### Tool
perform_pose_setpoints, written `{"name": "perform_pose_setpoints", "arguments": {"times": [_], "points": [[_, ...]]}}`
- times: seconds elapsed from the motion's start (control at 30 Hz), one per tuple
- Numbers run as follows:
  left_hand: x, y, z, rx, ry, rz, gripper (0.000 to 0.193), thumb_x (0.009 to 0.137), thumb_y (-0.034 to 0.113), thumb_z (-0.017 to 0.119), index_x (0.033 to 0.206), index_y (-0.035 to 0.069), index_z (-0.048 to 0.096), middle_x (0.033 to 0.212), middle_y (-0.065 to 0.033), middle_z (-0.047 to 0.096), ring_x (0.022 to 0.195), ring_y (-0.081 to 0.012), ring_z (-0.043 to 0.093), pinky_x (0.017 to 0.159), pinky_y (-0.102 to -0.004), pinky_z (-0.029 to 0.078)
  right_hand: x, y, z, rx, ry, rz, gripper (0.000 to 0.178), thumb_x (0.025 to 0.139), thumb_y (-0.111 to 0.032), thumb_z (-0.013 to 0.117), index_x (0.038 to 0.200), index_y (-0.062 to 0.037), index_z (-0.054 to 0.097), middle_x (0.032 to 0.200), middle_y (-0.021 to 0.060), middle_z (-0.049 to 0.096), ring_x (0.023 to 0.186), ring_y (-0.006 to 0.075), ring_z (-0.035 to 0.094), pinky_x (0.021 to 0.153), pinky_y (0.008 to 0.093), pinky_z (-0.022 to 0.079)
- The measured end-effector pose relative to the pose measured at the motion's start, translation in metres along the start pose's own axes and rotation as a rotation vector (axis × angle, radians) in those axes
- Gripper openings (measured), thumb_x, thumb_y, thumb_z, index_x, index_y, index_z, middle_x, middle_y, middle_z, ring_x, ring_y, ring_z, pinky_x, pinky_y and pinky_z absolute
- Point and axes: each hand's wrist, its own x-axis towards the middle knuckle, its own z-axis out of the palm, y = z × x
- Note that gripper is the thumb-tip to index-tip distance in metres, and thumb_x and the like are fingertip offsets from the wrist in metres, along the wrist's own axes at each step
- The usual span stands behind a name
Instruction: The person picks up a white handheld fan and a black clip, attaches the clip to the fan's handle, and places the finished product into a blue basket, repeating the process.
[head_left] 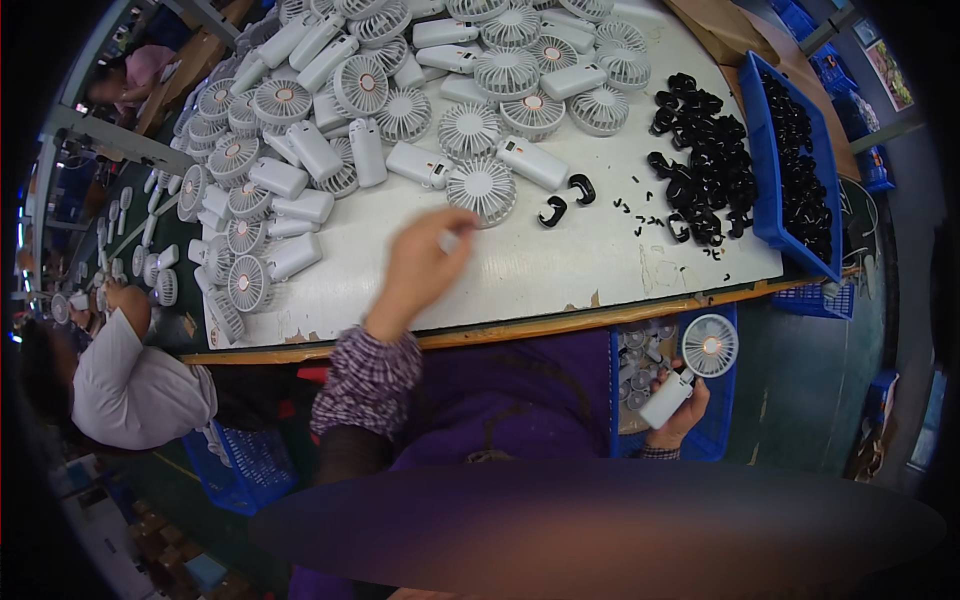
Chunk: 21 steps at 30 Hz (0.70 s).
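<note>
My right hand [682,412] is closed round the white handle of a handheld fan [710,346], its round caged head pointing up. It holds the fan over a blue basket [722,425] at the table's front edge, in which more fans lie. Over the white tabletop [560,270], my left hand [425,262] is smeared by motion. Its fingertips are at the near rim of a white fan [481,190]; I cannot tell whether they touch it. Two black curved clips [552,211] lie to the right of that fan.
A heap of white handheld fans [360,85] covers the back and left of the table. At the right lie a pile of black clips [705,165] and a blue tray [752,130] full of them. A co-worker [140,375] sits at the left beside another blue basket [240,465].
</note>
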Motion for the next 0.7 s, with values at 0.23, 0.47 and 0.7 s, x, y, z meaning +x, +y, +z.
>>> {"name": "perform_pose_setpoints", "arguments": {"times": [0.23, 0.47, 0.7], "points": [[0.066, -0.049, -0.024, 0.826, -0.055, 0.243, 0.039, 0.072, 0.004, 0.063, 0.110, 0.010, 0.059, 0.114, -0.0084, 0.056, 0.108, -0.0275, 0.051, 0.081, -0.0423, 0.043, 0.037, 0.076, -0.261, -0.210, 0.892, 0.590, 0.046, 0.095, -0.023, 0.050, 0.134, -0.0023, 0.037, 0.124, 0.0182, 0.047, 0.094, 0.0290, 0.057, 0.068, 0.0355, 0.054], [0.064, -0.028, -0.042, 0.931, -0.326, 0.148, 0.048, 0.064, 0.019, 0.072, 0.106, 0.006, 0.052, 0.105, -0.0141, 0.059, 0.101, -0.0295, 0.055, 0.075, -0.0434, 0.044, 0.065, 0.093, -0.227, -0.461, 0.888, 0.507, 0.037, 0.090, -0.020, 0.057, 0.120, 0.0010, 0.050, 0.113, 0.0164, 0.056, 0.086, 0.0249, 0.060, 0.067, 0.0318, 0.054], [-0.010, -0.014, -0.010, 0.422, -0.166, 0.168, 0.050, 0.067, 0.030, 0.075, 0.100, 0.006, 0.046, 0.076, -0.0143, 0.060, 0.069, -0.0319, 0.061, 0.058, -0.0398, 0.047, 0.043, 0.018, 0.019, -0.718, -0.059, 0.112, 0.020, 0.095, -0.016, 0.050, 0.102, 0.0006, 0.059, 0.078, 0.0093, 0.063, 0.065, 0.0135, 0.057, 0.057, 0.0258, 0.043]]}}
